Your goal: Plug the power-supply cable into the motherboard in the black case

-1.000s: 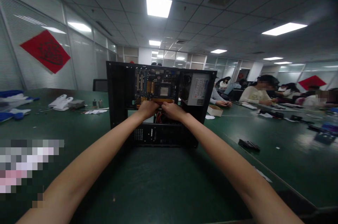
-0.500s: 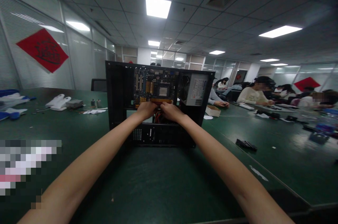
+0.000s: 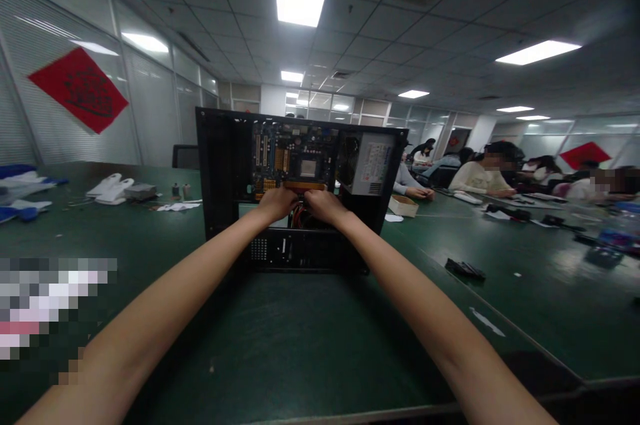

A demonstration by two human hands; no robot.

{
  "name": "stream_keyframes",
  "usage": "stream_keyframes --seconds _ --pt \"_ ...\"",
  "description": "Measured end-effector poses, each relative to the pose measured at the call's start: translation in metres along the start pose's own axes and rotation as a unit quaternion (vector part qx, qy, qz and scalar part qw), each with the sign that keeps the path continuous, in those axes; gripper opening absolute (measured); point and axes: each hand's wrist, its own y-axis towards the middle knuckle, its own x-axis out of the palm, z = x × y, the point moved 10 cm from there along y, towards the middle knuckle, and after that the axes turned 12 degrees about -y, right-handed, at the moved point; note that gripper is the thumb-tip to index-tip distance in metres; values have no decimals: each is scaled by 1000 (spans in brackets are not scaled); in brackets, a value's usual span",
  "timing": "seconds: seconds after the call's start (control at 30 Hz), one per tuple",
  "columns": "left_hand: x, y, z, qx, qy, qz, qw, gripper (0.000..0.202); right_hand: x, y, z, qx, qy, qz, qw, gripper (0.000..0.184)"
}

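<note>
Two-handed, reaching into open computer case (image 3: 215, 171); holding left hand (image 3: 277, 203) and right hand (image 3: 326, 203) near orange memory slots (image 3: 305, 186) of motherboard (image 3: 295, 147); curling fingers inward, leaving grip impossible to tell.

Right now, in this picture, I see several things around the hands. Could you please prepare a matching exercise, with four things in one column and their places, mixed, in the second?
Column one
1. Power supply
2. Large red diamond sign
3. Open box
4. Left hand

Column two
A. On the green table
B. Close beside the right hand
C. On the glass partition
D. In the upper right of the computer case

Right pairs: 1-D, 2-C, 3-A, 4-B
</note>
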Motion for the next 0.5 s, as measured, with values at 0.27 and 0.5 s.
stream_keyframes --seconds 0.27,0.5 --pt "-5 0 0 -5 8 11 1000 36 1 -6 6 18 24 2 1000 24" --pt "-6 0 -2 -19 4 8 1000 36 1 -14 12 31 46 8 998 26"
